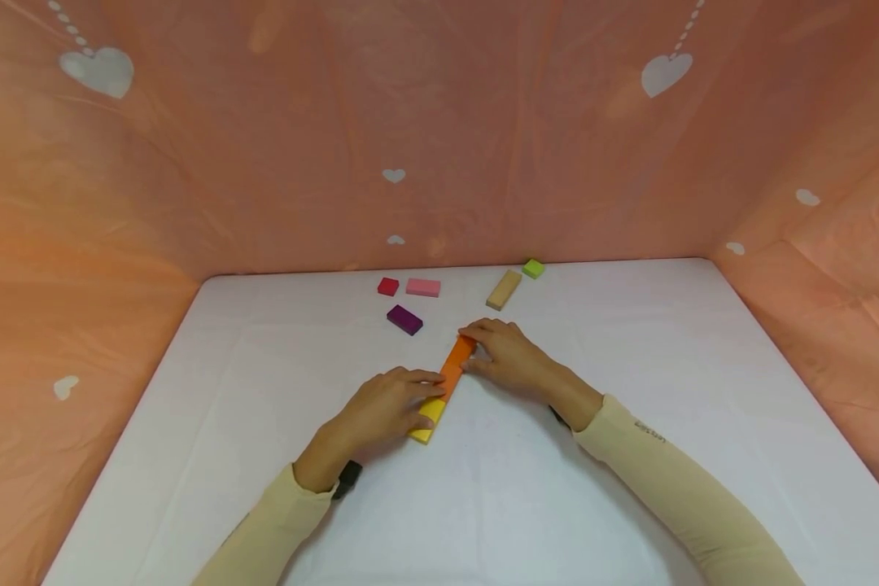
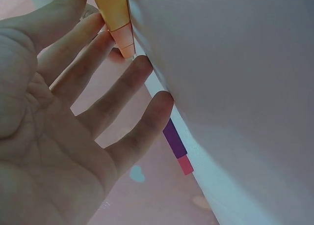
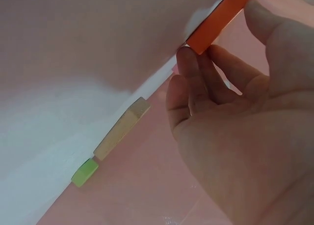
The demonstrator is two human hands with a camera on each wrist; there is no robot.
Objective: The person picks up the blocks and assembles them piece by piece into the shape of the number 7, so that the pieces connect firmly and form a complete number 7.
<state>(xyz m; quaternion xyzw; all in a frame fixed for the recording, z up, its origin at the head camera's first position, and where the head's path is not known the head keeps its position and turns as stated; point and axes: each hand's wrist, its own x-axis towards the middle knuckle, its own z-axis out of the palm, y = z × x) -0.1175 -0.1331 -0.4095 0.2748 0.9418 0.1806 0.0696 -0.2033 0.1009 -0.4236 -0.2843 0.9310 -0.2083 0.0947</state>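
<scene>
Three flat blocks lie end to end in a slanting row: a yellow block [image 1: 428,419] nearest, a lighter orange block [image 1: 452,378] in the middle, and a darker orange block [image 1: 460,352] at the far end. My left hand [image 1: 384,407] lies along the row's left side, its fingers fairly straight, touching the yellow and lighter orange blocks. In the left wrist view its fingertips meet the side of the yellow block [image 2: 112,9]. My right hand [image 1: 513,358] pinches the darker orange block [image 3: 218,26] between thumb and fingers at its far end.
Beyond the row, a purple block [image 1: 405,320], a red block [image 1: 388,286] and a pink block [image 1: 422,287] lie on the white tabletop [image 1: 593,488]. Farther right are a tan wooden block [image 1: 504,290] and a green block [image 1: 533,268]. An orange cloth [image 1: 439,122] surrounds the table.
</scene>
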